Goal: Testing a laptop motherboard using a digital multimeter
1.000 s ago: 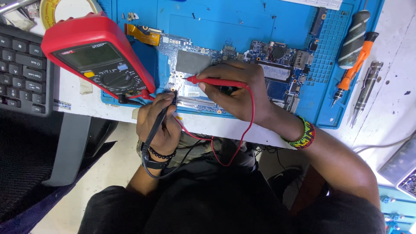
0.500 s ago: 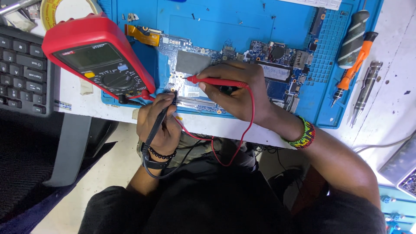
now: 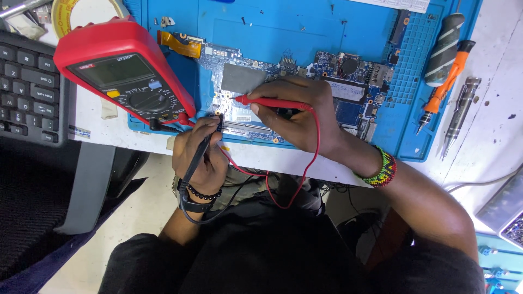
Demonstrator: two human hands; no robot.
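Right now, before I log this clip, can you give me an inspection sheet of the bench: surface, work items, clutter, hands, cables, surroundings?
Surface: blue work mat on a white bench, marked with dark specks.
Work items: circuit board on the mat; red meter propped at the mat's left edge.
Clutter: two screwdrivers, metal tool, tape roll, keyboard.
Hands: left hand holds the black probe; right hand holds the red probe; both tips on the board.
Cables: red lead loops below the bench edge; black lead runs around the left wrist.
Surroundings: pale floor.
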